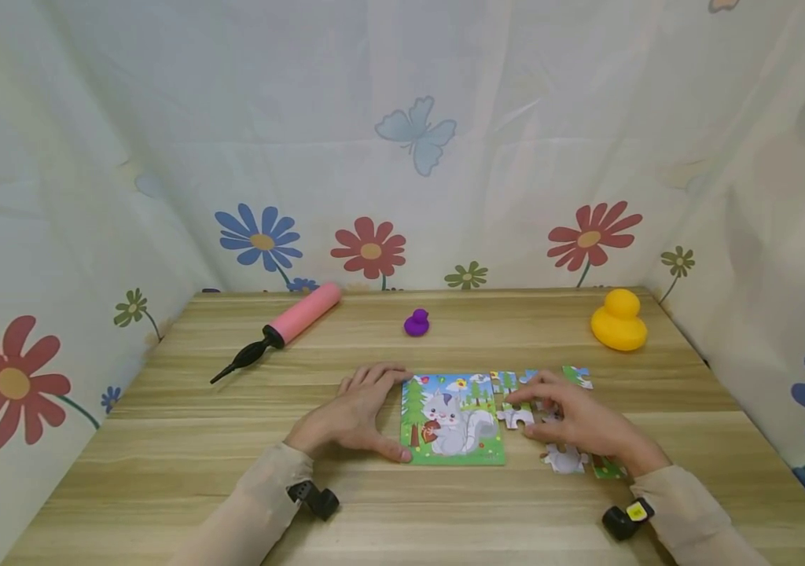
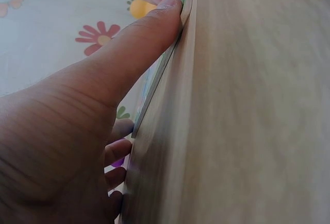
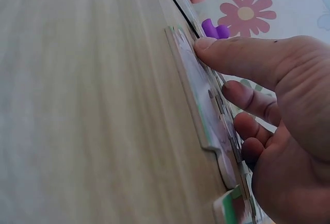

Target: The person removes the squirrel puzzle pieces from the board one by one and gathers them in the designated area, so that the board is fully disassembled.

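Note:
A square picture board (image 1: 453, 420) with a grey squirrel printed on it lies flat on the table. My left hand (image 1: 356, 413) holds its left side, thumb at the near corner and index finger at the far one. In the left wrist view, the thumb (image 2: 149, 33) runs along the board's edge. Beside the board's right edge, my right hand (image 1: 568, 413) pinches a pale jigsaw piece (image 1: 516, 420) between thumb and index finger. More pieces lie under and around that hand, among them a grey-and-white piece (image 1: 565, 460) and a green one (image 1: 608, 469), partly hidden by it.
A pink hand pump (image 1: 306, 313) with a black nozzle lies at the back left. A small purple duck (image 1: 417, 323) sits behind the board, and a larger yellow duck (image 1: 619, 322) stands at the back right. A flowered curtain (image 1: 289, 157) hangs behind the wooden table.

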`<state>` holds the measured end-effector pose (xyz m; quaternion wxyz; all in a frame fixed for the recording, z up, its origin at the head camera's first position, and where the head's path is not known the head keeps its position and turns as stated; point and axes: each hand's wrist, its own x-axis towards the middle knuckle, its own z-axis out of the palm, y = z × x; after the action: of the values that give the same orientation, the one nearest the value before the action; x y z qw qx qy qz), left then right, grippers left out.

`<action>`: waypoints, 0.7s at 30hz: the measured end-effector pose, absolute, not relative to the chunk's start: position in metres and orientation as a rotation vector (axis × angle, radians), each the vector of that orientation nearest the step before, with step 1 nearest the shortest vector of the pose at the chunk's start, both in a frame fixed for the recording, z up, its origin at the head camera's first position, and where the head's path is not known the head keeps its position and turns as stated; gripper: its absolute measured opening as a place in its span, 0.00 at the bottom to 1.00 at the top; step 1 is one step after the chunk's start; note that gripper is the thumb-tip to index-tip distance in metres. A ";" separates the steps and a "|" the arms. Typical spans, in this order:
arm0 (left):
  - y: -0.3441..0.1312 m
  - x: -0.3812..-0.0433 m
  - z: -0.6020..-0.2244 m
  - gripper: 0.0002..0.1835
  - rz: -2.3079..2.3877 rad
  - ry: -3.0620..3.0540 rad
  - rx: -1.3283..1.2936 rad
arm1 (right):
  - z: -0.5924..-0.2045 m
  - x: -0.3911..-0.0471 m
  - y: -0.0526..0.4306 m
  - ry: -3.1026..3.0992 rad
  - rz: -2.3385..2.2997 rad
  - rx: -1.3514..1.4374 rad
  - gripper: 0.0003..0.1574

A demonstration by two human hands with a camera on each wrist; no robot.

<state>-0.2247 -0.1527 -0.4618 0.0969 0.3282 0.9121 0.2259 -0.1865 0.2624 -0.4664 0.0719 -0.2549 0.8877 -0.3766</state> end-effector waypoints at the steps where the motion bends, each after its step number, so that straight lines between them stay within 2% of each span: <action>1: -0.153 -0.225 -0.462 0.71 0.669 2.700 0.970 | -0.466 -0.187 0.262 2.669 -1.128 -0.763 0.27; 21: -0.152 -0.225 -0.462 0.71 0.675 2.699 0.972 | -0.460 -0.184 0.264 2.626 -1.179 -0.733 0.26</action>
<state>-0.2249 -0.1523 -0.4619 0.0972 0.3282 0.9115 0.2279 -0.1836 0.2636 -0.4601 0.0854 -0.2459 0.8809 -0.3953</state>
